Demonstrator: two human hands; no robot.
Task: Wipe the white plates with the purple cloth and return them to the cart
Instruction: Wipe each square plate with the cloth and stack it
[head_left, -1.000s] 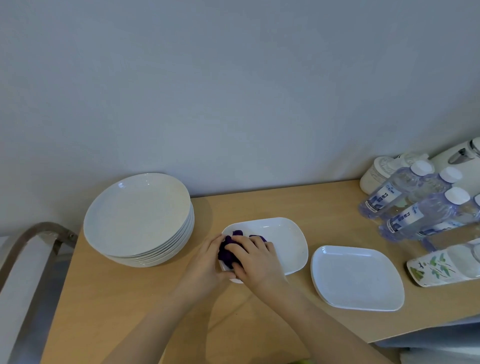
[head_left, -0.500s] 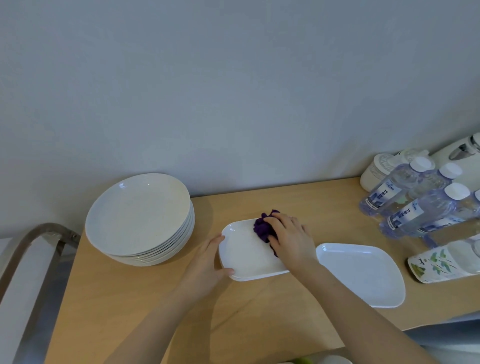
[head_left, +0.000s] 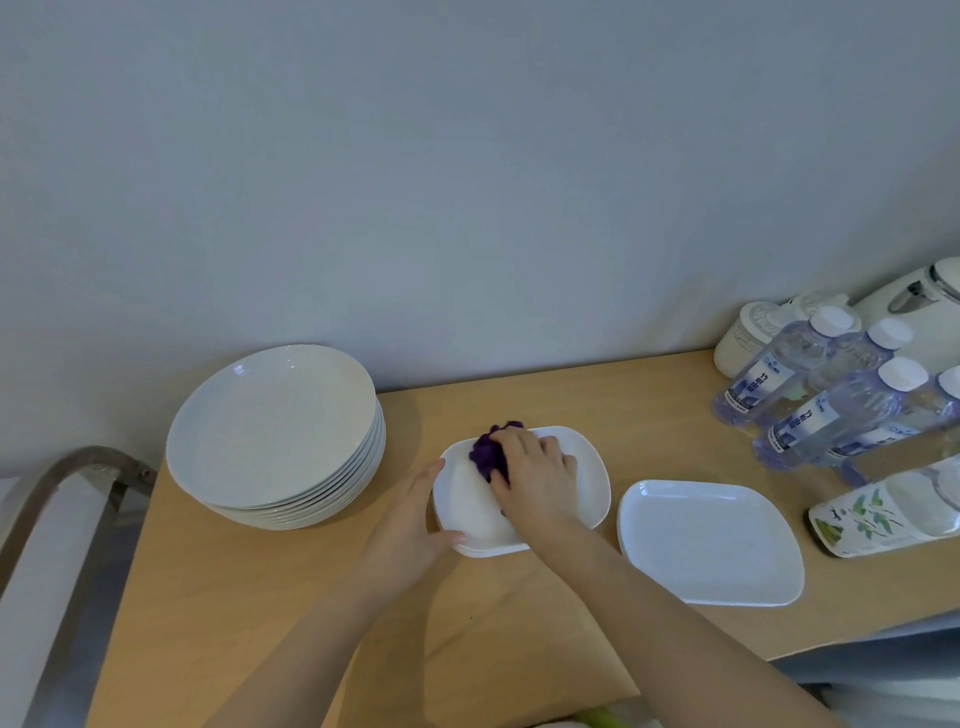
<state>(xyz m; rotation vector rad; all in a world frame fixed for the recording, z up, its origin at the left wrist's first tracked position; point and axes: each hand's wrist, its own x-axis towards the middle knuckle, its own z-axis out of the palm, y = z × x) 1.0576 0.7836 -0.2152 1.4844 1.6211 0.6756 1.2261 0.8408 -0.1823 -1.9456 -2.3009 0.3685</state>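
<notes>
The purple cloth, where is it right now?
In the head view the purple cloth sits under the right hand on the far left part of the rectangular plate, between the round plate stack and the second rectangular plate.

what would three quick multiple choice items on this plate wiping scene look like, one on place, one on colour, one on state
1. Where is the stack of round plates relative to the plate being wiped?
A. to its left
B. to its right
C. on top of it

2. What colour is the cloth?
A. yellow
B. purple
C. green

3. What is the left hand doing?
A. lifting a bottle
B. hanging away from the table
C. holding the edge of the plate being wiped

Answers:
1. A, the round stack sits at the table's left end near the wall.
2. B, the bunched cloth under the right hand is deep purple.
3. C, its thumb and fingers lie on the plate's left rim while the right hand presses the cloth on it.
</notes>
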